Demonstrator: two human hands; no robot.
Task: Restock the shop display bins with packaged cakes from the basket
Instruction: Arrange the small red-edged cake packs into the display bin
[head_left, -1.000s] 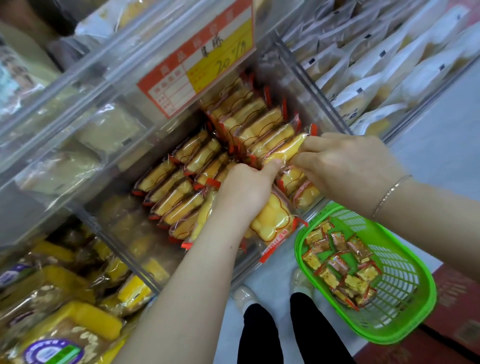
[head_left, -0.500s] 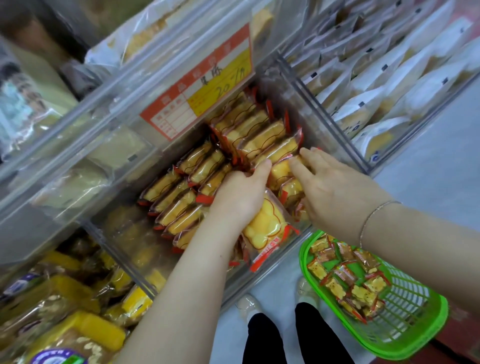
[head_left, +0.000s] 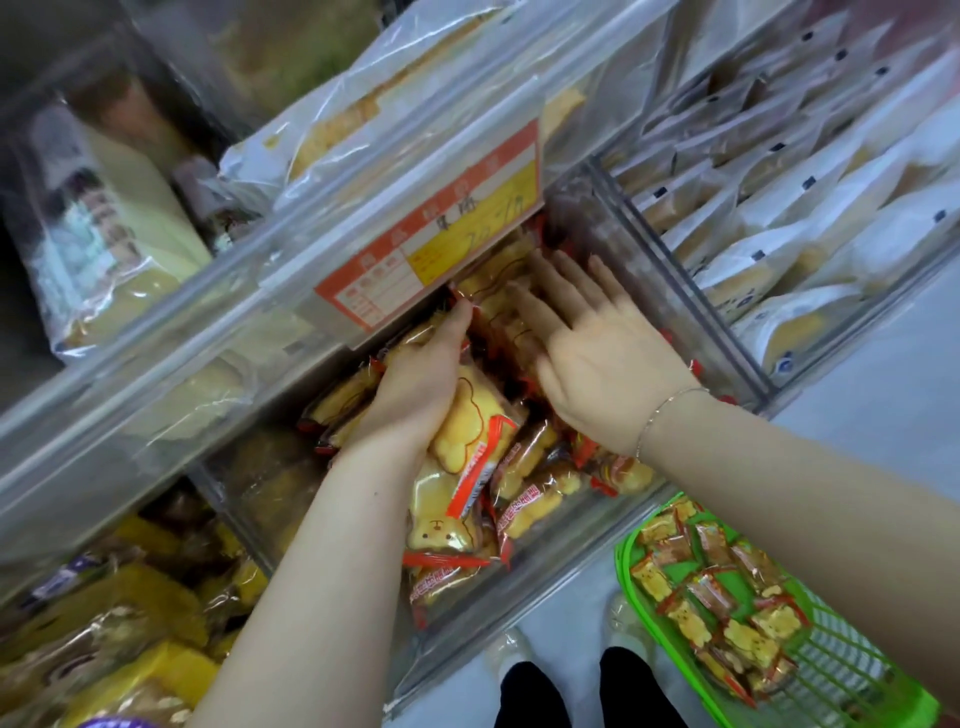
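The clear bin (head_left: 670, 291) in front of me held rows of packaged cakes (head_left: 524, 462) in red-edged wrappers; a neighbouring bin (head_left: 810, 208) to the right was stacked with white packets; a red and yellow price tag (head_left: 436, 244) hung over the back of my bin; the green basket (head_left: 810, 654) sat low at my right with more cakes (head_left: 748, 639) inside; my right hand (head_left: 597, 348) lay flat, fingers straight and spread, pressing on the cakes at the back; my left hand (head_left: 421, 384) rested over the middle rows, fingers curled onto one wrapped cake (head_left: 483, 312); a thin bracelet (head_left: 665, 415) circled my right wrist.
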